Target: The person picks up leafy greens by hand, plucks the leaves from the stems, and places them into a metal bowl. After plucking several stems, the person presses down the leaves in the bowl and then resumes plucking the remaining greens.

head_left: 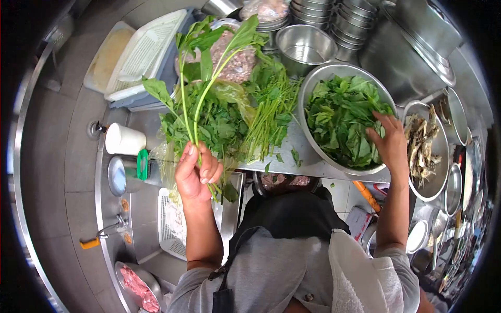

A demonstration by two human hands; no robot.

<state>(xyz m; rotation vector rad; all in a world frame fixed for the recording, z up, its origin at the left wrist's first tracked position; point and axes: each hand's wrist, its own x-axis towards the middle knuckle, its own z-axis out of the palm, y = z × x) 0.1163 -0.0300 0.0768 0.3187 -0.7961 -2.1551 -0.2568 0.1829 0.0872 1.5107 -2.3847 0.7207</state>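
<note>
**Two stems in the left hand, one bowl of leaves at the right**

The left hand (198,171) held two long green stems (198,112) upright, pinched near their lower ends between thumb and fingers; leaves spread from their tops. The right hand (387,136) was at the right side of one large steel bowl (303,112) — its fingers were parted and bent, their tips at the loose leaves (339,115) that filled the bowl. Whether it gripped any leaf could not be told.

The bowl stood on the steel desk (297,141), in front of the person and to the right. Left of it lay one bunch (269,117) of thin green stalks, and next to that one leafy pile (219,122), partly in clear plastic, behind the left hand. A few loose leaf bits dotted the desk near its front edge.

Beyond the greens sat one bag of pinkish mince (235,60) and one steel pot (306,44), with stacked steel cups (357,23) behind. To the right, one smaller bowl (443,156) held dried brown pieces (421,141). On the left were one white cup (125,140), one white basket (167,229) — low in the sink — and one bowl of raw meat (136,287).
</note>
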